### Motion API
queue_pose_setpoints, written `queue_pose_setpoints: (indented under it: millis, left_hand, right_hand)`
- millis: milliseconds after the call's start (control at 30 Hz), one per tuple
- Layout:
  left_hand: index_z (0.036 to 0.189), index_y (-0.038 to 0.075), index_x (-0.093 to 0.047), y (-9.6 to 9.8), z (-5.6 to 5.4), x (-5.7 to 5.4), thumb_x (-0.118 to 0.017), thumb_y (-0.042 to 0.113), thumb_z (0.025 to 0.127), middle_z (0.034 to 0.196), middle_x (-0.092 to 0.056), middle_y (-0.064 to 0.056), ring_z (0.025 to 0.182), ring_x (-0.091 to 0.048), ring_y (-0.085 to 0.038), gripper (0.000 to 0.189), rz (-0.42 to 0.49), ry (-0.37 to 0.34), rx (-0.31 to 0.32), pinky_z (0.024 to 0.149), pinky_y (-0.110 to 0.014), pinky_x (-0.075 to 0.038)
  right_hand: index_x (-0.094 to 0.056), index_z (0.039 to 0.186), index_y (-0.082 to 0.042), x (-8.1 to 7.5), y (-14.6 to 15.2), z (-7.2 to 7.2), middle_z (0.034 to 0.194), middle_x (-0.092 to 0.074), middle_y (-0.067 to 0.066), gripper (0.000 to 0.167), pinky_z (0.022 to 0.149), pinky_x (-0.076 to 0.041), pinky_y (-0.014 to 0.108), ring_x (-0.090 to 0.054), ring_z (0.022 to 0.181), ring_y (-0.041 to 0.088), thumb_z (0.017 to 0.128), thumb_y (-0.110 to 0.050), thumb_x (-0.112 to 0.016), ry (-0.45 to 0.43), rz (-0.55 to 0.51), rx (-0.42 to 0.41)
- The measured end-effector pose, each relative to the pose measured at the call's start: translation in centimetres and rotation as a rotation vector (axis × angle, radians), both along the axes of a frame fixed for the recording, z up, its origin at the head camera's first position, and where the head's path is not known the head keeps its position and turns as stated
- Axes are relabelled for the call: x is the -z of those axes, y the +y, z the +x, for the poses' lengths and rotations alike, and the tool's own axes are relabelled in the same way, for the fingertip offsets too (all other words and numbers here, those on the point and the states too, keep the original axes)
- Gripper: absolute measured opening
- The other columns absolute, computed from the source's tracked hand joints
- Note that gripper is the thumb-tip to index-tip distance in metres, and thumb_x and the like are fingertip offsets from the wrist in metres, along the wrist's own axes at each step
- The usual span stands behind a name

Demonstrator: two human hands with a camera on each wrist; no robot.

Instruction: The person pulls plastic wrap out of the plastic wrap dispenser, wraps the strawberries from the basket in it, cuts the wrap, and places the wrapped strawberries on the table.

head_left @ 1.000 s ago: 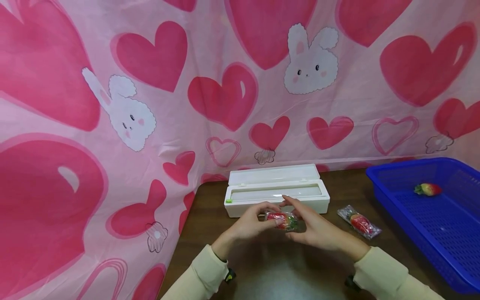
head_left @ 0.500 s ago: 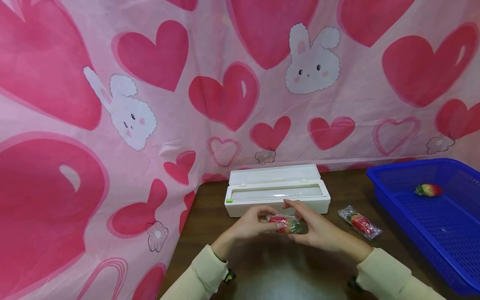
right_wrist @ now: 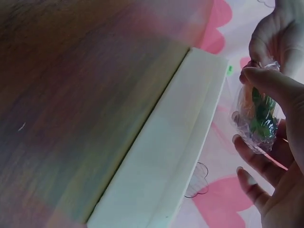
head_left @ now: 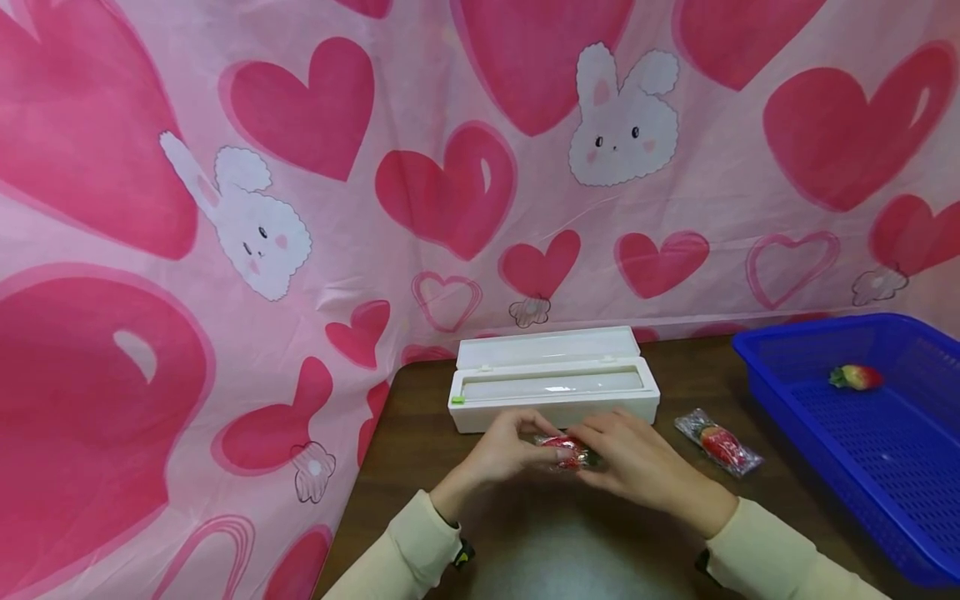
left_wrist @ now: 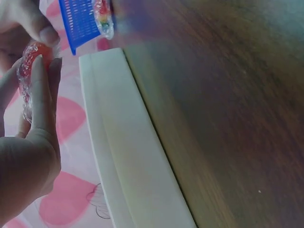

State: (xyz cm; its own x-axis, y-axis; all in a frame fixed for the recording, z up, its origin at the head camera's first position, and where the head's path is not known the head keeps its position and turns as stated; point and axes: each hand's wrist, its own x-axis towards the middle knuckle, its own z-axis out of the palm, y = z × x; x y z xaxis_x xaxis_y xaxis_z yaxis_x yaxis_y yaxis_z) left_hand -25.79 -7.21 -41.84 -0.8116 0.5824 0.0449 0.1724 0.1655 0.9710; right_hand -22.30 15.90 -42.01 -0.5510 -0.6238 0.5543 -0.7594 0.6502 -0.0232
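Note:
Between my two hands is a red strawberry (head_left: 562, 446) wrapped in crinkled clear film, held above the table in front of the white box. My left hand (head_left: 498, 454) grips its red end with thumb and fingers; the left wrist view shows the wrapped strawberry (left_wrist: 29, 66) lying along those fingers. My right hand (head_left: 641, 462) has its thumb and fingers on the green leafy end, covering part of it in the head view. Seen from the right wrist, bunched film (right_wrist: 259, 145) surrounds the leaves, with the right thumb laid across the strawberry.
A long white cling film box (head_left: 476, 419) stands lid-up at the back. Right of it lies another film-wrapped strawberry (head_left: 722, 446). A blue plastic basket (head_left: 772, 387) at the right holds an unwrapped strawberry (head_left: 857, 377). A pink heart-print cloth (head_left: 442, 287) hangs behind the wooden table.
The right hand's raised fingers have come down over the leafy end, hiding more of it. The wrapped strawberry has shifted slightly, while the left hand keeps hold of it.

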Motion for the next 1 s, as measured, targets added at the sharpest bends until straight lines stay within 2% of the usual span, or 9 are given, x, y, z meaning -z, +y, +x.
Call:
queue_pose_setpoints:
  millis: [200,300,367,500,567,633,700,767,1000]
  left_hand:
    - [0.106,0.003,-0.072,0.4,0.3,0.1,-0.081,0.007,0.087,0.096,-0.077,-0.004,0.074,-0.07,-0.011,0.021,-0.044,0.042,-0.014,0.063,-0.026,-0.057]
    - [0.119,0.004,-0.068,0.3,0.3,0.0,-0.08,0.014,0.09,0.109,-0.074,-0.003,0.085,-0.072,-0.009,0.033,-0.113,0.134,0.029,0.072,-0.025,-0.058]
    - [0.131,0.005,-0.063,0.0,0.2,-0.3,-0.082,0.019,0.089,0.122,-0.07,-0.005,0.099,-0.07,-0.009,0.049,-0.199,0.261,0.063,0.082,-0.026,-0.057]
    - [0.142,0.006,-0.054,-0.1,0.5,-0.7,-0.091,0.03,0.079,0.136,-0.062,-0.007,0.118,-0.063,-0.014,0.078,-0.494,0.644,0.065,0.099,-0.031,-0.052]
    - [0.14,0.007,-0.055,0.1,0.7,-0.7,-0.092,0.034,0.077,0.134,-0.062,-0.004,0.119,-0.061,-0.015,0.078,-0.64,0.823,0.043,0.101,-0.032,-0.049]
    - [0.135,0.008,-0.06,0.5,1.0,-0.6,-0.091,0.034,0.077,0.127,-0.065,-0.001,0.115,-0.061,-0.015,0.07,-0.728,0.93,0.025,0.099,-0.03,-0.05]
    - [0.127,0.009,-0.064,0.7,1.2,-0.4,-0.09,0.03,0.079,0.118,-0.067,0.001,0.107,-0.062,-0.013,0.059,-0.754,0.981,0.013,0.093,-0.027,-0.052]
    - [0.12,0.01,-0.068,0.7,1.3,-0.3,-0.089,0.025,0.081,0.11,-0.069,0.003,0.099,-0.061,-0.011,0.047,-0.751,0.988,-0.004,0.087,-0.024,-0.052]
    - [0.112,0.012,-0.071,0.4,1.3,-0.3,-0.084,0.016,0.083,0.103,-0.071,0.005,0.091,-0.059,-0.008,0.032,-0.672,0.927,-0.022,0.082,-0.022,-0.051]
  right_hand:
    - [-0.075,0.103,-0.015,-0.3,0.2,0.0,0.093,-0.069,-0.007,0.041,0.078,-0.047,0.035,-0.061,0.084,0.01,0.072,-0.036,-0.092,-0.054,0.008,0.007]
    - [-0.075,0.102,-0.015,-0.2,0.5,-0.1,0.092,-0.069,-0.008,0.04,0.077,-0.047,0.035,-0.061,0.084,0.008,0.073,-0.037,-0.092,-0.059,0.012,0.008]
    - [-0.075,0.102,-0.014,-0.2,0.7,-0.2,0.091,-0.068,-0.008,0.041,0.076,-0.046,0.035,-0.061,0.083,0.008,0.072,-0.038,-0.092,-0.048,0.018,0.015]
    - [-0.076,0.101,-0.014,-0.1,0.9,-0.2,0.091,-0.069,-0.007,0.042,0.079,-0.048,0.036,-0.062,0.083,0.009,0.071,-0.038,-0.092,-0.031,0.021,0.031]
    - [-0.076,0.101,-0.014,-0.1,0.8,-0.2,0.092,-0.07,-0.007,0.042,0.08,-0.048,0.037,-0.063,0.084,0.01,0.071,-0.038,-0.093,-0.027,0.016,0.032]
    - [-0.076,0.101,-0.014,-0.2,0.6,-0.2,0.092,-0.07,-0.007,0.042,0.08,-0.048,0.038,-0.063,0.084,0.01,0.071,-0.038,-0.093,-0.032,0.01,0.029]
    - [-0.076,0.1,-0.015,-0.2,0.4,-0.1,0.091,-0.07,-0.008,0.041,0.08,-0.047,0.037,-0.062,0.083,0.009,0.071,-0.039,-0.093,-0.042,0.011,0.025]
    - [-0.075,0.1,-0.015,-0.2,0.3,-0.1,0.091,-0.069,-0.008,0.041,0.079,-0.047,0.037,-0.062,0.083,0.008,0.072,-0.038,-0.092,-0.056,0.015,0.022]
    - [-0.075,0.098,-0.015,-0.1,0.4,-0.2,0.09,-0.068,-0.009,0.039,0.077,-0.047,0.035,-0.06,0.082,0.008,0.072,-0.039,-0.092,-0.074,0.02,0.037]
